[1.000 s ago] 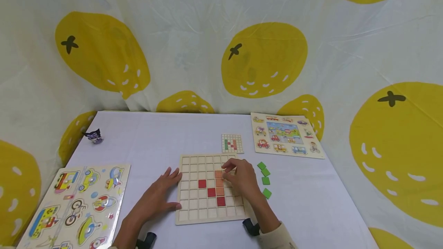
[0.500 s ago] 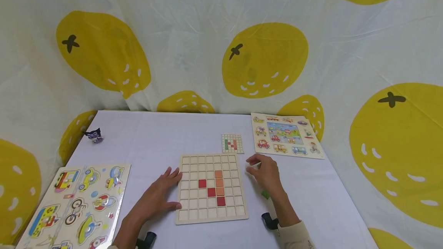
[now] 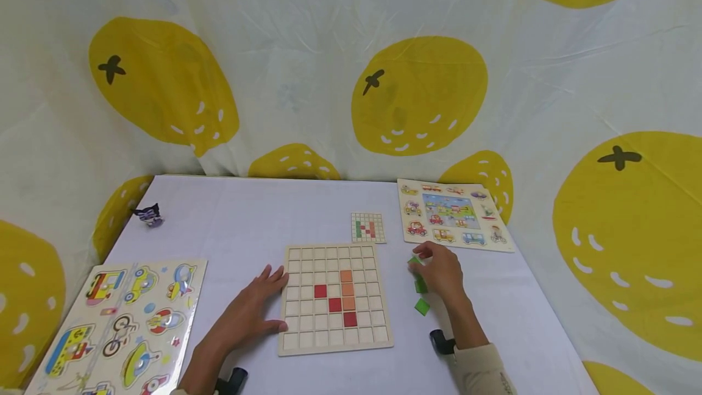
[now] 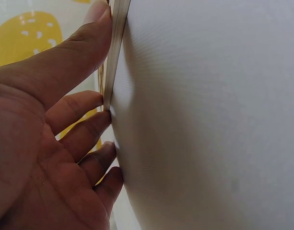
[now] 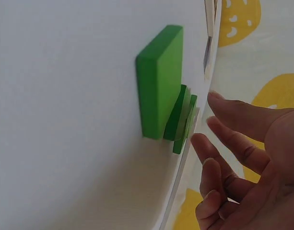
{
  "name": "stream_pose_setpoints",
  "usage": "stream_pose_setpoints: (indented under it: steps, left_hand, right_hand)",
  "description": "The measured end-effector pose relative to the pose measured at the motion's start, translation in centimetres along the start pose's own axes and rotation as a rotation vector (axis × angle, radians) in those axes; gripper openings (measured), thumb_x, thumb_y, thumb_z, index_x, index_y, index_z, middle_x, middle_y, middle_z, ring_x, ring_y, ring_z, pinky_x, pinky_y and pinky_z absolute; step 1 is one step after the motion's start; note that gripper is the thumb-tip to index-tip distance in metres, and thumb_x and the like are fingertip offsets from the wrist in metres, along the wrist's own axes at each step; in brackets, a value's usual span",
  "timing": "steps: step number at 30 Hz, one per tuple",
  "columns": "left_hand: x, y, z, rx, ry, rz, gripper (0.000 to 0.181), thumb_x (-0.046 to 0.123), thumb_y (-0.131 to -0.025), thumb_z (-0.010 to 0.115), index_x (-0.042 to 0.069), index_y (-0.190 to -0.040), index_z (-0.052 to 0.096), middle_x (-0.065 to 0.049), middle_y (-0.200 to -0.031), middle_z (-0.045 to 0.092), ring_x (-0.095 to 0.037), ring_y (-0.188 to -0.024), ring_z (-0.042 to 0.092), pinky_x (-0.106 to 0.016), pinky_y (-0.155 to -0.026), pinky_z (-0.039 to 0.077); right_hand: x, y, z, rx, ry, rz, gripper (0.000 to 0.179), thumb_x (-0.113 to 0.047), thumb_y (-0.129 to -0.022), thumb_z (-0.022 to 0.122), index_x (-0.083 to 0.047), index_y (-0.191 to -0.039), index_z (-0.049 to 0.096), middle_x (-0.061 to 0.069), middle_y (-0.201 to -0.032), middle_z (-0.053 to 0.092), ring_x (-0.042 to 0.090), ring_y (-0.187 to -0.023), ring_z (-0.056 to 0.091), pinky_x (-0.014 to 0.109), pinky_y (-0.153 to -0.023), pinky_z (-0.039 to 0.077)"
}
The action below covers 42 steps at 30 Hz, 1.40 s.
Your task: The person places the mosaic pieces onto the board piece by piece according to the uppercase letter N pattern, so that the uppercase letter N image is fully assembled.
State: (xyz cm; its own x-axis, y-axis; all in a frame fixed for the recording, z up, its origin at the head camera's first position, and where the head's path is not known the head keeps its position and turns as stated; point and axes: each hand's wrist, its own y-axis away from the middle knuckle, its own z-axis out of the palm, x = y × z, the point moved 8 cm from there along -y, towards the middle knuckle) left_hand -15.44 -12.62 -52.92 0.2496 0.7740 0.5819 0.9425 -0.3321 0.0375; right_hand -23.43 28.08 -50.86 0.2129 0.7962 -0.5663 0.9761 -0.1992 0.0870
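The wooden grid board (image 3: 319, 255) lies in front of me, with red tiles (image 3: 335, 305) and orange tiles (image 3: 348, 289) set in some of its squares. My left hand (image 3: 249, 306) rests against the board's left edge; in the left wrist view its thumb and fingertips meet the wooden side. To the right of the board, my right hand (image 3: 440, 270) hovers at a short row of green square tiles (image 3: 421, 306), partly covering the farther ones. The right wrist view shows the green tiles (image 5: 168, 86) on the cloth, and the thumb and fingers apart with nothing visible between them.
A small pattern card (image 3: 368, 227) touches the board's far edge. At the back right lies a vehicle picture puzzle (image 3: 452, 211), and a larger vehicle puzzle (image 3: 117, 328) is at the front left. A small dark patterned object (image 3: 149, 216) sits at the far left.
My right hand has moved right, from over the board to the green tiles. The third orange tile is uncovered now. My left hand has stayed at the board's edge.
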Motion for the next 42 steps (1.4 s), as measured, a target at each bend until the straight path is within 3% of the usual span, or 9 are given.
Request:
stream_pose_setpoints:
  steps: [5, 12, 20, 31, 42]
  left_hand:
    - [0.0, 0.0, 0.0, -0.002, 0.003, -0.001, 0.101, 0.032, -0.071, 0.098, 0.006, -0.157, 0.052, -0.012, -0.169, 0.043, -0.041, -0.162, 0.027, -0.065, -0.125, 0.035]
    - [0.1, -0.1, 0.0, 0.006, 0.001, 0.002, 0.101, 0.032, -0.071, 0.099, 0.006, -0.156, 0.053, -0.012, -0.168, 0.044, -0.041, -0.162, 0.028, -0.064, -0.124, 0.036]
    - [0.2, 0.0, -0.1, 0.013, 0.000, 0.003, 0.100, 0.031, -0.070, 0.099, 0.006, -0.156, 0.053, -0.013, -0.168, 0.045, -0.042, -0.161, 0.029, -0.065, -0.124, 0.036]
    - [0.3, 0.1, -0.1, 0.010, 0.006, -0.020, 0.101, 0.031, -0.069, 0.099, 0.008, -0.156, 0.054, -0.011, -0.168, 0.045, -0.041, -0.162, 0.029, -0.065, -0.125, 0.035]
    - [0.3, 0.2, -0.3, 0.008, 0.000, 0.004, 0.100, 0.032, -0.071, 0.098, 0.006, -0.156, 0.052, -0.013, -0.168, 0.045, -0.042, -0.162, 0.028, -0.065, -0.124, 0.035]
  right_hand:
    - [0.2, 0.0, 0.2, -0.026, 0.034, 0.051, 0.031, -0.021, -0.087, 0.087, -0.009, -0.114, 0.075, 0.012, -0.108, 0.074, 0.028, -0.095, 0.064, 0.036, -0.075, 0.048]
    - [0.2, -0.4, 0.5, -0.033, 0.066, 0.052, 0.024, -0.019, -0.086, 0.088, -0.009, -0.105, 0.076, 0.008, -0.094, 0.070, 0.024, -0.085, 0.061, 0.034, -0.069, 0.044]
    - [-0.1, -0.5, 0.9, -0.046, 0.053, 0.050, 0.024, -0.017, -0.086, 0.088, -0.013, -0.104, 0.073, 0.006, -0.091, 0.068, 0.024, -0.084, 0.060, 0.034, -0.068, 0.042]
    - [-1.3, 0.3, 1.0, -0.019, 0.021, -0.005, 0.015, -0.016, -0.087, 0.087, -0.015, -0.096, 0.075, 0.004, -0.080, 0.065, 0.021, -0.072, 0.057, 0.032, -0.059, 0.039]
    - [-4.8, 2.0, 2.0, 0.001, -0.067, -0.111, 0.017, -0.019, -0.084, 0.091, -0.019, -0.093, 0.077, -0.001, -0.080, 0.069, 0.019, -0.074, 0.056, 0.032, -0.066, 0.039]
